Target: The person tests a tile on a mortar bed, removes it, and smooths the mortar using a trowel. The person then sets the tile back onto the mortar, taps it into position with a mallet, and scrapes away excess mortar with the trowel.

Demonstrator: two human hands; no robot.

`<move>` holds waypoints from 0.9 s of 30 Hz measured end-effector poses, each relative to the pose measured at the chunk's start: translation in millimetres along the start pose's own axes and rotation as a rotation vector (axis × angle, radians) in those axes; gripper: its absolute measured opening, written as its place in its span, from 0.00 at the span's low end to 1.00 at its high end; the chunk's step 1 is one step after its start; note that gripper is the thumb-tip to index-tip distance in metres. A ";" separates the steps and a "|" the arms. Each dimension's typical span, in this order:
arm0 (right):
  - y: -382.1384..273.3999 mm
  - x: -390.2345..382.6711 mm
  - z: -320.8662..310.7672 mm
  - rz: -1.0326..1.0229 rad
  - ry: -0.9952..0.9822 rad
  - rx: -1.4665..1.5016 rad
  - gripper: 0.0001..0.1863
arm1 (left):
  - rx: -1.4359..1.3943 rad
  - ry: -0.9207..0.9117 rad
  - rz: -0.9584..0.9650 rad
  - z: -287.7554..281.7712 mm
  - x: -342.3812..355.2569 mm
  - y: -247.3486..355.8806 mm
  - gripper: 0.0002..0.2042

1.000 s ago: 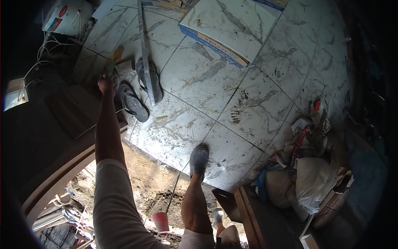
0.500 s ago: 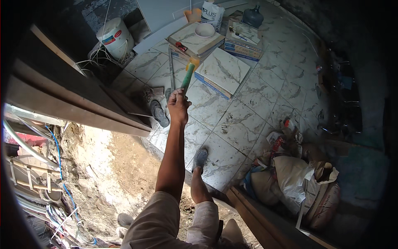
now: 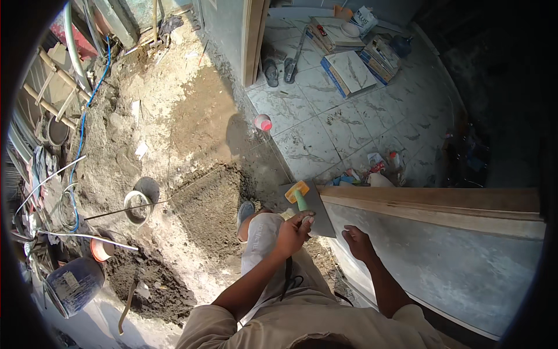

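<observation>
My left hand (image 3: 294, 234) is closed round the green handle of a mallet (image 3: 298, 193) with a yellow-orange head. It holds the mallet in front of my body, head pointing away. Beneath the mallet head lies a dark grey flat surface (image 3: 323, 216) beside the wooden frame; whether they touch I cannot tell. To the right, my right hand (image 3: 360, 246) hovers near the grey plastered wall (image 3: 430, 256) with its fingers loosely bent and nothing visible in them. Rough wet mortar (image 3: 209, 200) covers the ground left of my foot.
A bucket (image 3: 138, 216) with a thin rod across it stands left. Farther back, a pink cup (image 3: 263, 122) sits beside the tiled floor (image 3: 314, 142), which holds stacked tile boxes (image 3: 349, 72) and slippers (image 3: 271, 72). A blue drum (image 3: 74, 286) lies lower left. The wooden frame (image 3: 430, 203) edges the wall.
My view has swung away from the tiled room toward the ground outside. My left hand has drawn the mallet from outstretched to close before my body. My right hand has come into view.
</observation>
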State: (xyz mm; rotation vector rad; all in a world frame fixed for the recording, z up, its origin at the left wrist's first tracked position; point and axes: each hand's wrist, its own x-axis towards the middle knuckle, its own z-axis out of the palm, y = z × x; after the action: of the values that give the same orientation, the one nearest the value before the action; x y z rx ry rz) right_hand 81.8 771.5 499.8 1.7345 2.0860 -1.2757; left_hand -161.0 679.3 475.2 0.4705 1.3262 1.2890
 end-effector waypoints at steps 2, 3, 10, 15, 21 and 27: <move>0.3 -2.3 42.7 0.395 -0.337 0.470 0.35 | 0.097 -0.061 -0.042 -14.2 -51.9 -21.5 0.14; -6.6 0.1 67.0 0.492 -0.475 0.546 0.36 | 0.168 -0.069 -0.054 -25.0 -72.2 -33.1 0.14; 23.5 36.9 266.9 0.780 -0.779 0.797 0.26 | 0.255 -0.091 0.147 -66.2 -172.2 -179.5 0.16; 108.3 52.0 342.8 0.407 -0.541 0.048 0.20 | 0.344 -0.288 0.091 -82.0 -180.5 -292.8 0.27; 236.6 50.4 329.5 0.259 -0.508 -0.393 0.29 | 0.313 -0.083 -0.166 -168.8 -207.3 -393.5 0.33; 400.8 62.9 351.9 0.148 -0.508 -0.722 0.24 | 0.475 0.094 -0.248 -253.2 -189.3 -472.1 0.27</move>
State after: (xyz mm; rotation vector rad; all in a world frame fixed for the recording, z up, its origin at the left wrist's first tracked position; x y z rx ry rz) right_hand 269.6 571.0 38.4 1.0811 1.7537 -0.6796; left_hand -142.6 268.9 82.6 0.5551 1.7194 0.7958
